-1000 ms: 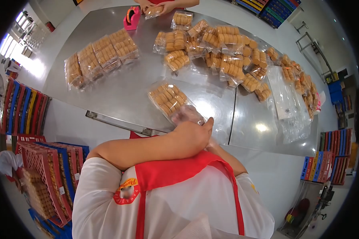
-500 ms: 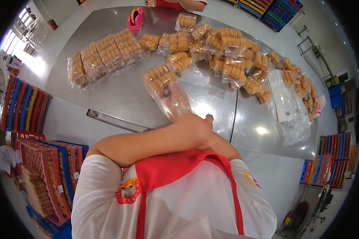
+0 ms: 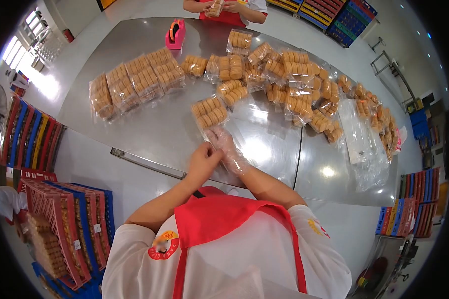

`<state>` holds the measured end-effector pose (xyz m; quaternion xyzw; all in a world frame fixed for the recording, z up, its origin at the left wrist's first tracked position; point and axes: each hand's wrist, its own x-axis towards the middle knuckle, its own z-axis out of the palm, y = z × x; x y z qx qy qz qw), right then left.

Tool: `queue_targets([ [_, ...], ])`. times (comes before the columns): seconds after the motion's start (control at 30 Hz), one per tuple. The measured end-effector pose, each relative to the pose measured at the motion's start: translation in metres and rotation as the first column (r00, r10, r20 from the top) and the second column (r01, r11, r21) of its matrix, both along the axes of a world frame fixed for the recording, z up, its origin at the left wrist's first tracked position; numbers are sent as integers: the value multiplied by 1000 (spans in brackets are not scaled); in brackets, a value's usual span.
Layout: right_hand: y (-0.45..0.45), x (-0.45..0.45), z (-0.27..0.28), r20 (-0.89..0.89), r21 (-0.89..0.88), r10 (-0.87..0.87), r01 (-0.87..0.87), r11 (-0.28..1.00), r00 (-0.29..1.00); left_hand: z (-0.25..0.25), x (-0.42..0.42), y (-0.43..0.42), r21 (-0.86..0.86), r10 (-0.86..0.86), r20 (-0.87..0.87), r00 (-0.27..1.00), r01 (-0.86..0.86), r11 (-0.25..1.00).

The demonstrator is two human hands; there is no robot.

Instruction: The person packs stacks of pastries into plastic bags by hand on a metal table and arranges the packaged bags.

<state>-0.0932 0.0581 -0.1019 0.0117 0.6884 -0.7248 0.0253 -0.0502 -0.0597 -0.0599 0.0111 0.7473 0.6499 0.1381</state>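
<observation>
A clear bag of round cookies point(image 3: 209, 112) lies on the steel table in front of me, its loose plastic end toward my body. My right hand point(image 3: 223, 142), in a thin clear plastic glove, is closed at that end of the bag with its fingers curled. Beside it, my bare left hand point(image 3: 203, 162) is closed in a pinch, its fingertips against the gloved hand. What lies between the left fingers is hidden. Just beyond, another cookie bag point(image 3: 233, 92) almost touches the first.
Filled cookie bags point(image 3: 145, 82) stand in a row at left. More bags point(image 3: 297, 70) are heaped right of centre, near clear plastic sheets point(image 3: 361, 144). A pink tape dispenser point(image 3: 175, 35) stands at the far edge. Opposite, a person's hands point(image 3: 219, 7) hold a bag. Stacked crates point(image 3: 75, 229) flank me.
My left hand has moved from the right wrist leftward to the gloved fingers, so my arms no longer cross. The view has tilted up, showing more of the person opposite.
</observation>
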Motion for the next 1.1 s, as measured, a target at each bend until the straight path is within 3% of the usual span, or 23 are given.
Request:
queue_targets([
  [0.03,1,-7,-6,12,9,6,-7,1000,1000,-3,5,1,26,-26,0,1000,26,999],
  [0.13,5,-19,-20,-95,368,40,-2,930,995,0,10,3,121,-74,48,996,67,990],
  [0.2,0,-23,-35,-185,128,-9,33,991,983,9,12,2,212,-82,144,986,50,976],
  [0.27,2,-25,-44,-128,158,-18,38,987,992,15,10,3,219,-87,171,982,48,975],
  [0.33,-4,-22,12,71,446,-12,-21,895,997,18,9,2,218,-102,185,978,60,974],
  [0.43,-9,-16,9,30,75,-28,26,997,999,23,7,-1,215,-131,203,970,87,973],
  [0.53,-3,-13,24,118,291,29,-63,955,993,29,6,-2,234,-152,251,956,92,968],
  [0.57,-4,-16,17,89,196,27,-44,980,996,31,5,-3,241,-160,270,949,94,966],
  [0.63,-7,-21,12,36,171,25,-31,985,999,30,4,-3,262,-172,286,943,96,960],
  [0.9,-7,-21,13,-48,223,22,-11,975,999,26,6,0,269,-165,243,956,97,958],
  [1.1,-5,-29,15,-126,236,13,18,972,992,45,2,10,126,-187,228,956,162,979],
])
